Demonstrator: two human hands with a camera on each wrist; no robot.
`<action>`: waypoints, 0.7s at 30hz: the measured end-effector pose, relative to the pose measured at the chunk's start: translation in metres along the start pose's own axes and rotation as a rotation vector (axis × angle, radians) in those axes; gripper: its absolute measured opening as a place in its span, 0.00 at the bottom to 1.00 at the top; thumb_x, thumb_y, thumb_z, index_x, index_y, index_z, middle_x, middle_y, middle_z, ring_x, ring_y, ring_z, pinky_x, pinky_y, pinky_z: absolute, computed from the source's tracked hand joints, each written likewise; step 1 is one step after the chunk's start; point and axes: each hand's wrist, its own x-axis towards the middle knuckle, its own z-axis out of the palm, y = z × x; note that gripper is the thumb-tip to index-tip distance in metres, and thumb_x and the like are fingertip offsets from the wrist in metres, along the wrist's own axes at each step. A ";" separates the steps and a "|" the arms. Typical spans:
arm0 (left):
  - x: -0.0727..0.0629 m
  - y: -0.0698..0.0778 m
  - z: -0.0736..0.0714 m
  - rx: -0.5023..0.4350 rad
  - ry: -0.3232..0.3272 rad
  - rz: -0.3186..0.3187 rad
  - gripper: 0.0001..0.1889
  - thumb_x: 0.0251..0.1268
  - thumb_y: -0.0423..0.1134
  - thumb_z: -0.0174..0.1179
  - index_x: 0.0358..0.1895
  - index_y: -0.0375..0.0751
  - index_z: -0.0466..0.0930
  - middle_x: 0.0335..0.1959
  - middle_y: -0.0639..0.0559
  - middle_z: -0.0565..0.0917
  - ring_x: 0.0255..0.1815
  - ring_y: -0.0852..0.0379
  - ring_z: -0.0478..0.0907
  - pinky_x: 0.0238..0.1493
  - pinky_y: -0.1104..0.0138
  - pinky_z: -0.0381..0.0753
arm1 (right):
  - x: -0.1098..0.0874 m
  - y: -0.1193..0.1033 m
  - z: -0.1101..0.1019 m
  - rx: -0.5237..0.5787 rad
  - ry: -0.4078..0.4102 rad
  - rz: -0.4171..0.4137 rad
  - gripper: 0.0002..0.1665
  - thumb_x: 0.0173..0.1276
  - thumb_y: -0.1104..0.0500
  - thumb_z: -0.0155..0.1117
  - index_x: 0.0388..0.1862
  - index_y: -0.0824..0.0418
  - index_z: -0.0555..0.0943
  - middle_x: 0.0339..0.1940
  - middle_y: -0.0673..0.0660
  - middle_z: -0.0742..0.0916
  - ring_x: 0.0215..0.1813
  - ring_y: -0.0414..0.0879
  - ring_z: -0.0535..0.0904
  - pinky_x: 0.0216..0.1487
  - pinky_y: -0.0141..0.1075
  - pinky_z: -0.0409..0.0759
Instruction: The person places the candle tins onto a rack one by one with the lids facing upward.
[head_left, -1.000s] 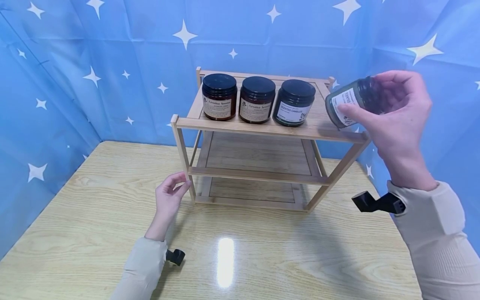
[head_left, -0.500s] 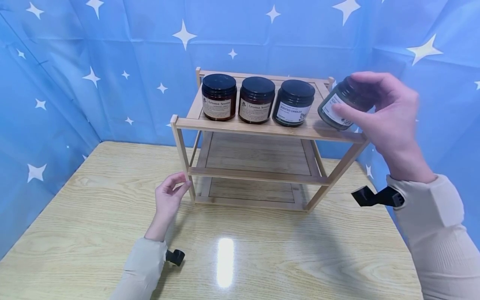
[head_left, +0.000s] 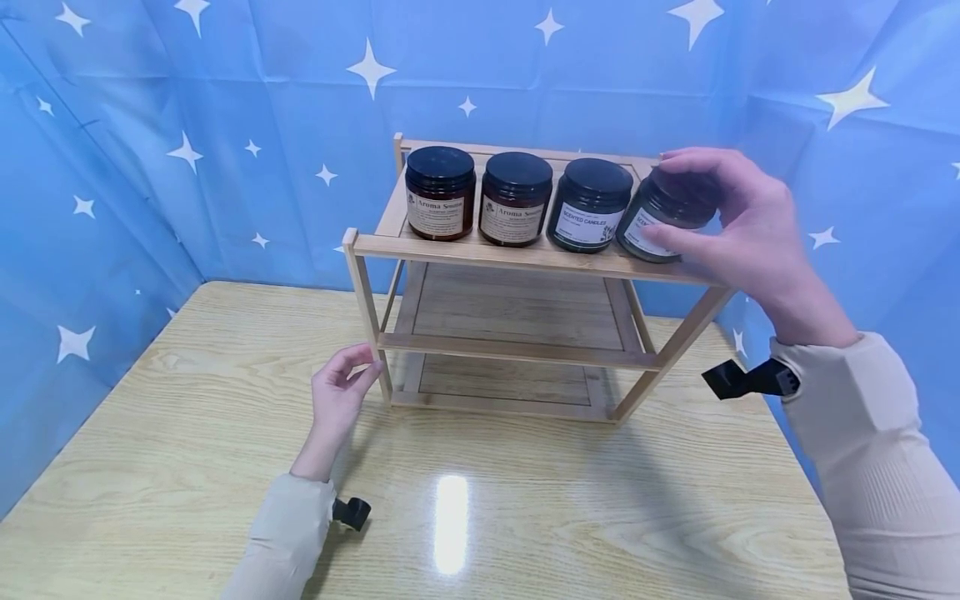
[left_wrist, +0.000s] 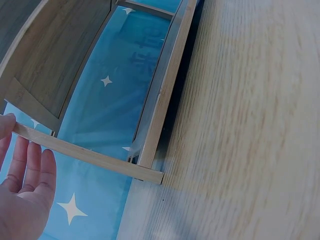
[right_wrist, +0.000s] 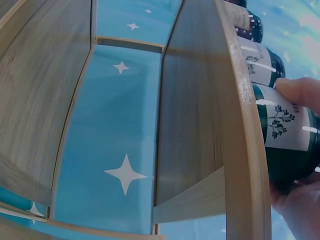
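My right hand (head_left: 757,229) grips a dark green scented candle jar (head_left: 647,232) by its black lid and side, thumb over the white label. This jar leans slightly at the right end of the top shelf, close beside another green candle jar (head_left: 588,212). Further left stand two brown candle jars, one (head_left: 515,204) in the middle and one (head_left: 439,200) at the left end. My left hand (head_left: 339,396) pinches the front left leg of the wooden rack (head_left: 517,350); in the left wrist view its thumb and fingers (left_wrist: 33,167) lie on either side of that leg (left_wrist: 85,154).
The three-tier rack stands on a light wood-grain table (head_left: 525,500). A blue curtain (head_left: 262,83) with white stars hangs behind and on both sides. Black camera mounts (head_left: 750,380) stick out from both sleeves.
My right hand has carried the green candle jar leftward onto the right end of the top shelf, next to the other green jar, and it tilts less. The left hand has stayed put.
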 end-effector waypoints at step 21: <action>0.001 -0.002 0.000 -0.007 0.011 0.002 0.22 0.49 0.12 0.56 0.38 0.45 0.82 0.32 0.57 0.83 0.38 0.62 0.79 0.44 0.71 0.83 | 0.008 0.015 -0.002 0.066 -0.077 0.009 0.32 0.42 0.84 0.65 0.50 0.68 0.78 0.55 0.59 0.78 0.53 0.47 0.75 0.54 0.25 0.74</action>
